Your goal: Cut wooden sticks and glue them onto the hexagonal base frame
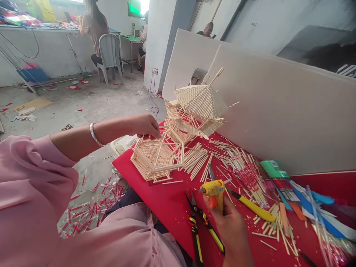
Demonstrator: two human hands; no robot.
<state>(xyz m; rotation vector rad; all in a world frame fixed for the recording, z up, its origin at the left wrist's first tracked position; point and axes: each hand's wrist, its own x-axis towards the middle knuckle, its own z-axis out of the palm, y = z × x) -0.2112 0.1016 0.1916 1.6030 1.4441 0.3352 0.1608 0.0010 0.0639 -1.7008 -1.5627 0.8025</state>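
Observation:
My right hand [229,226] is wrapped round a yellow hot glue gun [215,189], its nozzle pointing left. My left hand [148,127] is closed at the far rim of a six-sided frame of thin wooden sticks [154,168]; its fingertips are bent down and what they pinch is hidden. Thin sticks cross the top of this frame above a floor of sticks laid in a spiral pattern. Just behind stands a tiered stick model with a pointed roof [194,98]. Black-and-yellow cutters [196,211] lie below the glue gun, their jaws apart.
Loose wooden sticks [194,159] are spread across the red tabletop [155,193]. A yellow utility knife [257,207] and packs of sticks [247,170] lie at right. White boards [278,111] stand behind. Torn wrappers [94,207] litter the floor. A person [97,33] sits at a far table.

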